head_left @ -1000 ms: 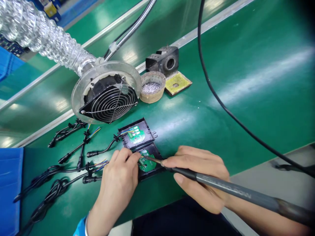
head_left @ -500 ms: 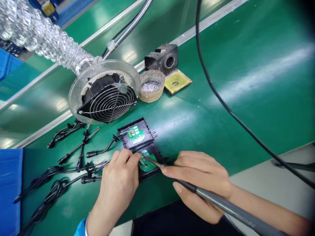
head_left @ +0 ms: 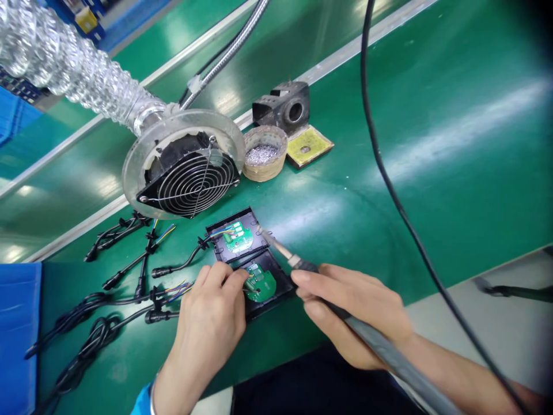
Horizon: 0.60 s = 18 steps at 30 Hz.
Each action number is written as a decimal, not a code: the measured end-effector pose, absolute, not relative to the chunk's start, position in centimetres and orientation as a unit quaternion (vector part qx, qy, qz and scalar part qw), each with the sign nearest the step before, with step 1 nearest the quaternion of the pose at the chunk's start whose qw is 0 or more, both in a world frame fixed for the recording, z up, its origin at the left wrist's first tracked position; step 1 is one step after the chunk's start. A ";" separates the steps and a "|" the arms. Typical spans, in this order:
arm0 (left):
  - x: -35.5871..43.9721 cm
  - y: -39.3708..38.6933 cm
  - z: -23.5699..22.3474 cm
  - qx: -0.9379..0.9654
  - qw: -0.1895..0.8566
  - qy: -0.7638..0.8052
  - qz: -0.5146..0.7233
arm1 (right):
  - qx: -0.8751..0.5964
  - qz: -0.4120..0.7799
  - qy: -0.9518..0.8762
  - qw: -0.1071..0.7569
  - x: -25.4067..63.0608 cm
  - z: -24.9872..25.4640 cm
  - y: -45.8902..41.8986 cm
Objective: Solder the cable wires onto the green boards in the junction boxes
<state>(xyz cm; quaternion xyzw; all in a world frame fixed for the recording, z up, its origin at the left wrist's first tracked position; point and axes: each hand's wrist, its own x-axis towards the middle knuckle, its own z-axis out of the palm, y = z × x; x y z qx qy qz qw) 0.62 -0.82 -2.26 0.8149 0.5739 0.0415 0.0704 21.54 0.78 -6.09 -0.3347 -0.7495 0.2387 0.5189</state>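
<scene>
My right hand (head_left: 354,317) grips a soldering iron (head_left: 319,274) like a pen. The iron's tip is raised over the right edge of the upper black case (head_left: 242,230), apart from the lower board. My left hand (head_left: 216,308) is closed at the left edge of the lower black case (head_left: 280,279), thumb and forefinger pinching a thin wire beside the green circuit board (head_left: 263,282). My fingers hide most of that wire. A black cable with a connector (head_left: 158,316) runs under this hand. In the upper case, coloured wires reach another green board (head_left: 239,237).
Several black cables (head_left: 125,271) with bare coloured ends lie left, near a blue bin (head_left: 19,334). A round fume extractor (head_left: 190,173) hangs behind the cases. Beyond are a bowl of solder bits (head_left: 263,164), a yellow sponge (head_left: 311,146) and an iron holder (head_left: 285,106). A black cord (head_left: 397,196) crosses the right side.
My right hand has lifted the soldering iron off the lower board, moving its tip up and away toward the upper case. The black cord has swung right. My left hand stays in place.
</scene>
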 end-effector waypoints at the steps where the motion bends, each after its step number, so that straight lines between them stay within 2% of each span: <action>1: 0.6 -0.8 -2.2 0.813 0.088 0.574 0.042 | -0.346 0.225 -0.753 0.513 21.2 -6.3 0.9; 6: 0.5 -1.0 -2.1 0.810 0.131 0.570 0.051 | -0.354 0.206 -0.776 0.480 20.4 -7.2 1.1; 14: 0.5 -0.8 -1.7 0.809 0.181 0.557 0.052 | -0.349 0.196 -0.782 0.478 20.3 -7.5 1.0; 18: 1.3 -1.0 -2.3 0.791 0.117 0.595 0.083 | -0.346 0.194 -0.782 0.480 20.3 -7.5 0.9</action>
